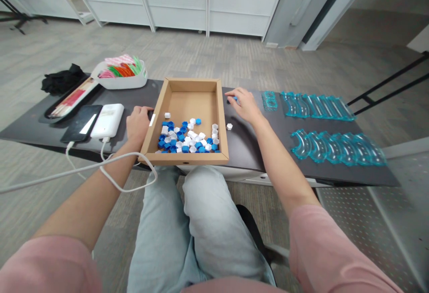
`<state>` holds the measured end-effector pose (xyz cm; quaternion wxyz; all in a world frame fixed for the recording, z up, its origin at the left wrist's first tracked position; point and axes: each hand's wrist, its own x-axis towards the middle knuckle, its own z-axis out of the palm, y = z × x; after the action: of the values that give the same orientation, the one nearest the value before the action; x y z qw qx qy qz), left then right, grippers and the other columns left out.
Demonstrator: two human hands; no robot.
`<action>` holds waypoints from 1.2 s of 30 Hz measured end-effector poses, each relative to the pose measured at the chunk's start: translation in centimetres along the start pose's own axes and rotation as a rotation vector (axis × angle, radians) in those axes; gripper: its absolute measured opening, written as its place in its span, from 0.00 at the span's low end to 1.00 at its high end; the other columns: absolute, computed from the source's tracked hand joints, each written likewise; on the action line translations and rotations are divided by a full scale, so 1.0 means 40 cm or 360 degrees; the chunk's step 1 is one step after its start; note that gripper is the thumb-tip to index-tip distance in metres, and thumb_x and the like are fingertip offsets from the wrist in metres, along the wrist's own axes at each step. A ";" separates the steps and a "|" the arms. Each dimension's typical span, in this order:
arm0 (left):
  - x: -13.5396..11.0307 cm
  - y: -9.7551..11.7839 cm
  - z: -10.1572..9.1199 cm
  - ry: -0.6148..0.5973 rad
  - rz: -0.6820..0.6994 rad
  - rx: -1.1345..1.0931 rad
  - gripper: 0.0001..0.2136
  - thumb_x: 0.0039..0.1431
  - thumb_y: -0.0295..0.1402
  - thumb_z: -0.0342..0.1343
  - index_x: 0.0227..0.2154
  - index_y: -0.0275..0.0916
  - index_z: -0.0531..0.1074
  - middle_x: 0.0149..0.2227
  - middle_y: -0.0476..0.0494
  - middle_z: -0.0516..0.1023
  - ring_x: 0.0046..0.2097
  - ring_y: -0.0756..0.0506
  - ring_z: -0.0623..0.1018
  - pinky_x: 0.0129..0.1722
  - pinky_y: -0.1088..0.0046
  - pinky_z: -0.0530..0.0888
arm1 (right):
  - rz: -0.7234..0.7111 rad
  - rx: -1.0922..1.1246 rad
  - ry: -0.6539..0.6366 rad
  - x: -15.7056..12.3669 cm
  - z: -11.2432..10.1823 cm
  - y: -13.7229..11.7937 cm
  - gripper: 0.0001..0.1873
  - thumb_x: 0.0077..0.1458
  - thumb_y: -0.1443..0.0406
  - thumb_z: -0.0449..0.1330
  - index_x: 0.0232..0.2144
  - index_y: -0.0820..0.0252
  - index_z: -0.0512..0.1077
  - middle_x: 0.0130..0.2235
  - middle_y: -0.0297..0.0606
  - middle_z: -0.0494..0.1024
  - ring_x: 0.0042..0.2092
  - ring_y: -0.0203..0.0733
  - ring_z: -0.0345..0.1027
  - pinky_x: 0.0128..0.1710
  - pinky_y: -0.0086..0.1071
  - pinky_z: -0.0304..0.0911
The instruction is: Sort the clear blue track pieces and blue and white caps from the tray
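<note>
A shallow cardboard tray [187, 89] sits on the dark table [251, 145] in front of me, its near half covered with several small blue and white hexagonal pieces [187, 139]. My left hand [138, 122] rests on the table against the tray's left wall, fingers curled, with something white showing at its fingertips. My right hand [243, 103] lies palm down to the right of the tray, fingertips on a small blue piece [235, 99]. One white piece [229, 126] lies loose on the table near my right wrist.
Two rows of turquoise curved plastic parts [335, 148] lie at the right. A black phone [81, 122] and white power bank [107, 120] with cables sit at the left. Behind them are a white bin of coloured strips [121, 73], a black tray [67, 103] and a black cloth [62, 81].
</note>
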<state>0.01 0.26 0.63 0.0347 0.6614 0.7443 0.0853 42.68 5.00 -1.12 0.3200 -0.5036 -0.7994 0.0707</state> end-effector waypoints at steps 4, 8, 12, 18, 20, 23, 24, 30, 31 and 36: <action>0.008 -0.010 0.016 0.0051 0.0004 0.0044 0.24 0.81 0.32 0.50 0.72 0.37 0.79 0.71 0.23 0.80 0.71 0.28 0.81 0.67 0.52 0.77 | -0.0308 0.0225 -0.0216 0.048 0.010 -0.157 0.16 0.81 0.57 0.62 0.56 0.53 0.88 0.52 0.44 0.92 0.52 0.52 0.84 0.60 0.46 0.72; 0.010 -0.011 0.019 0.0056 0.0015 0.0046 0.25 0.81 0.33 0.50 0.72 0.37 0.79 0.71 0.22 0.80 0.71 0.26 0.81 0.68 0.51 0.78 | -0.0354 -0.0237 -0.0813 0.102 0.051 -0.297 0.11 0.74 0.58 0.72 0.52 0.56 0.91 0.53 0.47 0.94 0.56 0.56 0.86 0.59 0.44 0.66; 0.007 -0.007 0.012 0.0042 0.0007 0.0047 0.25 0.80 0.34 0.49 0.72 0.37 0.80 0.70 0.22 0.80 0.69 0.26 0.82 0.68 0.50 0.78 | -0.0274 -0.0480 -0.1047 0.116 0.077 -0.339 0.09 0.70 0.63 0.75 0.50 0.57 0.91 0.51 0.48 0.95 0.54 0.57 0.88 0.52 0.41 0.65; 0.001 -0.004 0.002 0.0013 0.0008 0.0008 0.25 0.81 0.33 0.48 0.72 0.36 0.78 0.71 0.22 0.79 0.71 0.27 0.80 0.69 0.50 0.76 | -0.0255 -0.0017 -0.0401 0.092 0.000 -0.179 0.14 0.72 0.64 0.68 0.56 0.57 0.89 0.54 0.45 0.90 0.51 0.50 0.84 0.57 0.41 0.70; 0.001 -0.004 0.002 0.0008 0.0015 -0.0010 0.25 0.80 0.33 0.49 0.72 0.36 0.78 0.71 0.23 0.79 0.72 0.27 0.80 0.70 0.50 0.75 | -0.0121 0.0073 -0.0147 0.074 -0.030 -0.084 0.15 0.72 0.63 0.67 0.57 0.56 0.88 0.54 0.46 0.88 0.50 0.51 0.83 0.59 0.44 0.74; 0.002 -0.006 0.004 0.0008 0.0028 -0.0005 0.24 0.81 0.34 0.50 0.72 0.34 0.76 0.72 0.20 0.78 0.73 0.25 0.79 0.71 0.48 0.75 | 0.0195 0.0143 0.0024 0.041 -0.047 0.045 0.12 0.68 0.60 0.72 0.52 0.54 0.85 0.52 0.45 0.88 0.47 0.51 0.83 0.56 0.47 0.79; 0.003 -0.007 0.005 0.0007 0.0025 0.0003 0.24 0.81 0.35 0.50 0.73 0.34 0.76 0.73 0.20 0.78 0.73 0.25 0.79 0.71 0.48 0.75 | 0.0287 0.0169 0.0007 0.030 -0.045 0.075 0.11 0.66 0.59 0.74 0.49 0.54 0.84 0.50 0.45 0.88 0.45 0.51 0.82 0.54 0.47 0.80; 0.007 -0.008 0.007 -0.0014 -0.0017 0.0037 0.25 0.81 0.32 0.47 0.73 0.33 0.75 0.75 0.19 0.76 0.75 0.25 0.78 0.72 0.48 0.75 | 0.0503 0.0345 -0.0109 0.005 -0.006 0.129 0.17 0.57 0.61 0.77 0.44 0.51 0.75 0.46 0.41 0.89 0.39 0.46 0.83 0.50 0.46 0.83; 0.007 -0.008 0.006 -0.0017 -0.0019 0.0043 0.25 0.82 0.32 0.47 0.73 0.33 0.75 0.75 0.19 0.76 0.75 0.25 0.78 0.72 0.48 0.75 | 0.0500 0.0371 -0.0075 0.006 -0.001 0.128 0.18 0.56 0.61 0.77 0.45 0.51 0.75 0.49 0.42 0.89 0.38 0.45 0.83 0.49 0.45 0.83; 0.005 -0.009 0.002 -0.0040 0.0003 0.0049 0.25 0.81 0.31 0.47 0.74 0.31 0.75 0.75 0.19 0.77 0.74 0.25 0.78 0.72 0.49 0.75 | 0.0502 0.0392 0.0031 0.011 -0.002 0.134 0.18 0.58 0.58 0.76 0.46 0.52 0.75 0.50 0.42 0.86 0.38 0.43 0.80 0.47 0.42 0.81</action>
<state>-0.37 0.43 0.52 0.0339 0.6635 0.7445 0.0657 46.67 7.94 -3.22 0.3721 -0.5801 -0.6927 0.2124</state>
